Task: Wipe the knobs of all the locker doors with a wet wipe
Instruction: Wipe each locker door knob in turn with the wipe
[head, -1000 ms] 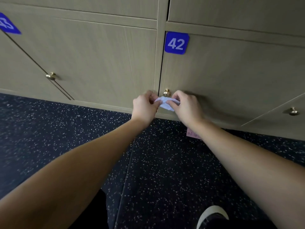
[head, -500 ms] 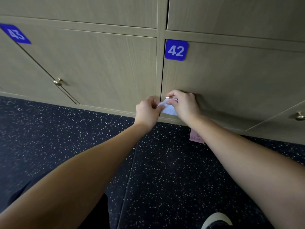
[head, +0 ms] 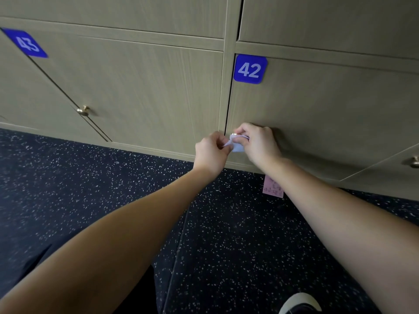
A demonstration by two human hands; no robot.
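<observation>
Both hands meet at the knob (head: 234,134) of locker 42 (head: 317,114). The right hand (head: 260,143) pinches the wet wipe (head: 237,146) over the knob (only a brass sliver shows); the left hand (head: 212,152) pinches the wipe's other end. Neighbouring knob (head: 83,111) on locker 43 (head: 140,96) stands bare. A pink note (head: 273,189) lies on the speckled floor (head: 90,177).

We see dim, even indoor light with no clear source and no glare. A soft shadow spreads on the locker door (head: 328,123) right of the hands. The wide lens bends door edges at left and right. The 43 plate (head: 27,43) at far left smears; the 42 plate (head: 250,69) stays sharp.
</observation>
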